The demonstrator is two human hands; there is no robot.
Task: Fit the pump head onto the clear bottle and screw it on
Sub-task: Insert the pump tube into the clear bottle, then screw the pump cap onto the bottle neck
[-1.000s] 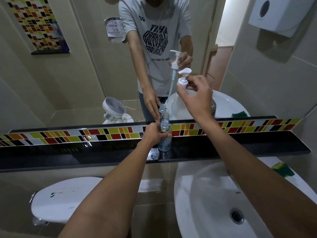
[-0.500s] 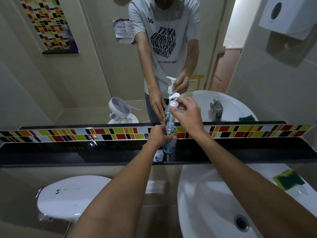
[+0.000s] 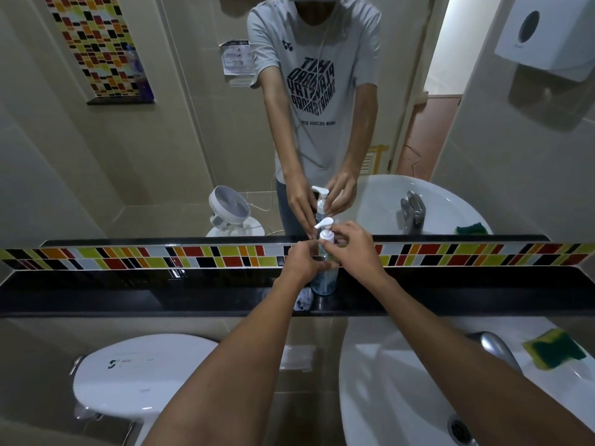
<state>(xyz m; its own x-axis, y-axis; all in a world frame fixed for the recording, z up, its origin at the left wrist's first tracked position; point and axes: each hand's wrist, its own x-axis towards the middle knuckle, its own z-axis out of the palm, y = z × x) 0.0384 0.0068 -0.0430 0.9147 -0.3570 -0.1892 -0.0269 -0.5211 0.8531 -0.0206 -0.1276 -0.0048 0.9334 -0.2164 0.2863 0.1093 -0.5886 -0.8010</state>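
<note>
A white pump head (image 3: 324, 232) sits atop a clear bottle (image 3: 325, 278) that stands upright on a black ledge (image 3: 128, 294), its nozzle pointing away from the right hand, toward the left. The bottle is between the two hands, at the far reach of both arms.

The right hand (image 3: 357, 249) pinches the pump's collar from its own side, fingertips curled in around the neck; that grip looks suited to turning the collar, and the hold suggests the threading step is in hand, though whether the thread has caught cannot be told. The left hand (image 3: 304, 260) wraps the bottle's upper body, apparently to brace it so that it will not spin or topple as the cap is twisted. The bottle's base rests on the ledge below both hands, which takes the weight.

Just beyond the hands runs a band of coloured tiles (image 3: 199, 257), and above it a mirror (image 3: 180, 130) repeats the grip. Below the right forearm lies a white basin (image 3: 402, 397), with a green-and-yellow sponge (image 3: 552, 349) on its rim, out past the right arm. Under the left forearm is a closed toilet lid (image 3: 135, 375).
</note>
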